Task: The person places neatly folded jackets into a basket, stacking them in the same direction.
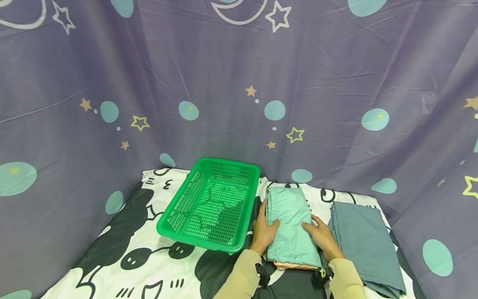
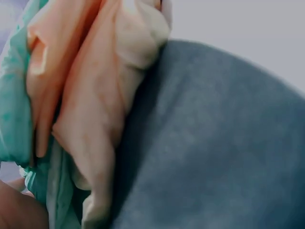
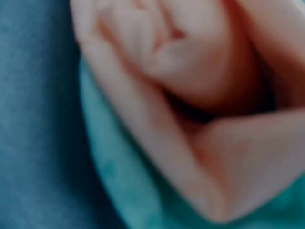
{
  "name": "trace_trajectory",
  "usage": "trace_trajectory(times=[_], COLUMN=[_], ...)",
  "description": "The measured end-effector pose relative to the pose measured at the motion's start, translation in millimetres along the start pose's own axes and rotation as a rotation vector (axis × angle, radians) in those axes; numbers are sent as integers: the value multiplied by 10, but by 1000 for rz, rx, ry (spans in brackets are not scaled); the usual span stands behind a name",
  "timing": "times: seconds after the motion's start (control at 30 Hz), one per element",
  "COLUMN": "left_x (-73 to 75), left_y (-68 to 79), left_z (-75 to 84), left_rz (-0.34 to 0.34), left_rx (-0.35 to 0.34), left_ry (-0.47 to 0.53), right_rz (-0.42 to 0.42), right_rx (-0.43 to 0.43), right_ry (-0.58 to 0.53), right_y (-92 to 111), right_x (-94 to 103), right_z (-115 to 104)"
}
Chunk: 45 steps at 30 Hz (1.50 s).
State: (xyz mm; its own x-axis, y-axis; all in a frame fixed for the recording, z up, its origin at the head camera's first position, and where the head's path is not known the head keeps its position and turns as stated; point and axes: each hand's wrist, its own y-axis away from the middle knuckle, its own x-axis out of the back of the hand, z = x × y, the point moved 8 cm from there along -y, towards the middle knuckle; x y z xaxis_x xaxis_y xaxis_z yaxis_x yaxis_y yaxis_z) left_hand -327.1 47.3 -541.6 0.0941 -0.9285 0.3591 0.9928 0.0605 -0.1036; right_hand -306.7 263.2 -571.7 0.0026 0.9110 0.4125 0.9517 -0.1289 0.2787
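Observation:
A folded mint-green cloth (image 1: 289, 232) lies lengthwise between my two hands, and a peach layer (image 1: 295, 265) shows under its near edge. My left hand (image 1: 265, 230) grips its left side, thumb on top and fingers along the edge. On the opposite side my right hand (image 1: 323, 236) grips it, thumb also over the top. Close up in the left wrist view, peach folds (image 2: 90, 95) hang beside green fabric (image 2: 14, 105). Blurred peach folds (image 3: 209, 152) over green fabric (image 3: 119, 157) fill most of the right wrist view.
A green plastic basket (image 1: 244, 216) with nothing in it stands left of the cloth. To the right lies a folded grey-blue cloth (image 1: 367, 245). A black-and-white patterned sheet (image 1: 157, 265) covers the surface, with a purple star-print curtain (image 1: 224, 133) around it.

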Motion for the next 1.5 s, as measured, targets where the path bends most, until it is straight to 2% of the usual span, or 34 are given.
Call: trace_trajectory(times=[0.2, 0.63, 0.87, 1.2, 1.5], left_x=[-3, 36, 34, 86, 128], left_y=[14, 50, 65, 75, 100], left_z=[-11, -1, 57, 197, 321], left_rz=[-23, -40, -70, -42, -34], left_rx=[-39, -50, -56, -85, -104], left_ry=[92, 146, 189, 196, 170], right_rz=[22, 9, 7, -1, -3], right_rx=[24, 93, 112, 150, 163], right_ry=[-2, -129, -144, -216, -236], right_y=[30, 106, 198, 247, 302], right_x=[7, -19, 8, 31, 76], right_z=[-25, -58, -116, -177, -248])
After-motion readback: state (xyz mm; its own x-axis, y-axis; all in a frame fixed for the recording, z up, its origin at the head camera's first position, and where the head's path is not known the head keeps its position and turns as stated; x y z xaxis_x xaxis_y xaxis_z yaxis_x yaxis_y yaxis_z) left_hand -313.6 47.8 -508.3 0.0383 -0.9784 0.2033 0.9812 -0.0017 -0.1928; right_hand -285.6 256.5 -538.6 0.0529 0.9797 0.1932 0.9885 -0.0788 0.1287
